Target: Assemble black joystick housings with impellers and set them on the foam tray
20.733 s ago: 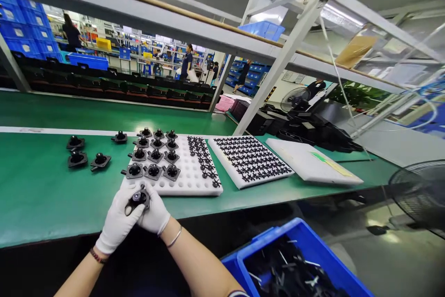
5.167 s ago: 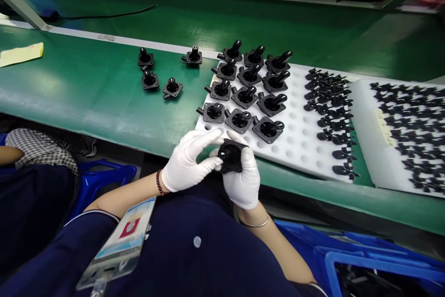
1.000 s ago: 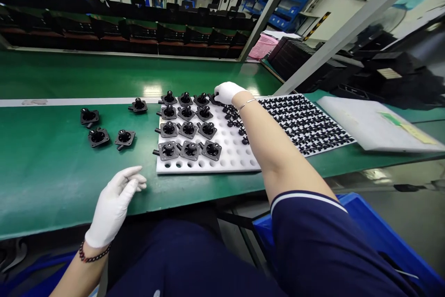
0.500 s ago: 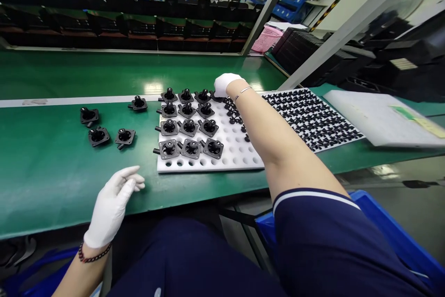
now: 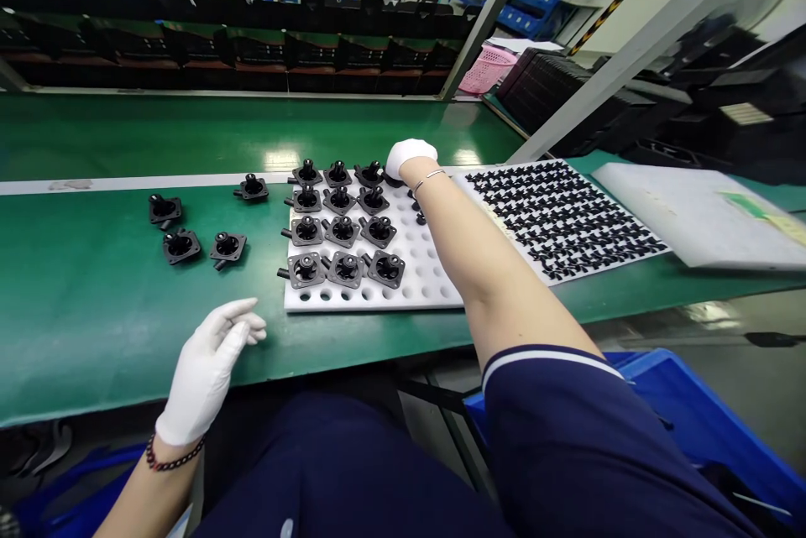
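My right hand (image 5: 410, 159), in a white glove, reaches to the far edge of a white foam tray (image 5: 428, 295) with round holes. Its fingers are hidden, and a dark part shows just under it. Rows of black square-flanged housings (image 5: 346, 268), each with a side spout and a finned piece at its centre, stand on the tray's left half. My left hand (image 5: 205, 370), also gloved, hovers near the table's front edge with fingers loosely bent and nothing visible in them. Several loose housings (image 5: 180, 246) lie on the table beyond it.
A second white tray (image 5: 510, 223) full of small black finned pieces lies to the right, with a white foam sheet (image 5: 686, 219) beyond it. Metal posts (image 5: 630, 60) rise behind the green table (image 5: 81, 311). A blue bin (image 5: 680, 404) stands below at right.
My right forearm has shifted a little left, uncovering more of the tray of finned pieces. The right hand stays at the foam tray's far edge. My left hand is almost unmoved.
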Motion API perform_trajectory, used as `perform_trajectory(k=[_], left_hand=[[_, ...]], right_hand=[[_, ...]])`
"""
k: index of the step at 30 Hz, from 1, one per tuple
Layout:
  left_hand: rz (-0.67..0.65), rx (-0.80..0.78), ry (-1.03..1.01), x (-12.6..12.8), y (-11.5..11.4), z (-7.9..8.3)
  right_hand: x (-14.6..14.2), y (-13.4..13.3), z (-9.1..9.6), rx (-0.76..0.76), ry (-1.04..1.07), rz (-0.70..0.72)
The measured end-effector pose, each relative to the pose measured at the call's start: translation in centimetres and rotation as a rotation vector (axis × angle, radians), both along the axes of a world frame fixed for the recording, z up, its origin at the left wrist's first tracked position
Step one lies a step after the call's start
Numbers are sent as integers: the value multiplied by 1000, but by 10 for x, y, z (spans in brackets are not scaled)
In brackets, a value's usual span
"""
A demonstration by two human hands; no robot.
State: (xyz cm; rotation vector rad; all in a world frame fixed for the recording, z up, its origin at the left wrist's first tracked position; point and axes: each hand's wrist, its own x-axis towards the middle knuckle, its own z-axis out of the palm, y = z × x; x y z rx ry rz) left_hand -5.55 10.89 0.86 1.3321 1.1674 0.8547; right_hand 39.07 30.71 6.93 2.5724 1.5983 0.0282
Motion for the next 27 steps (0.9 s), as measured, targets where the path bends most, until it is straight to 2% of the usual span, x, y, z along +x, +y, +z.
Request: perform_trajectory(k=[4,6,8,11,13,15,18,20,22,24,27], left_hand=[[3,-14,12,-4,-1,-5],[4,-9,28,-5,-1,-6],[10,9,45,-4,2,0],[-6,123,105,9,10,25],[-75,329,180,30,22,52],[-200,614,269,64,41,80],[-427,991,435,138,83,115],[-561,1077,664,193,114,127],[-630,1059,896,246,141,130],[-674,1027,1064,290,160,126],[-723,993,1164,335,177,112]], right_hand=[[10,-17,28,-133,56,-72],[22,-28,40,-201,67,-56],[33,-39,44,-248,52,-12],[43,-49,35,-274,38,62],[46,-51,25,-286,47,100],[48,-49,19,-292,58,124],[52,-45,17,-289,78,165],[54,-43,17,-290,98,207],[57,-42,17,-296,115,243],[60,-42,16,-302,128,265],[68,-42,16,-304,150,310]])
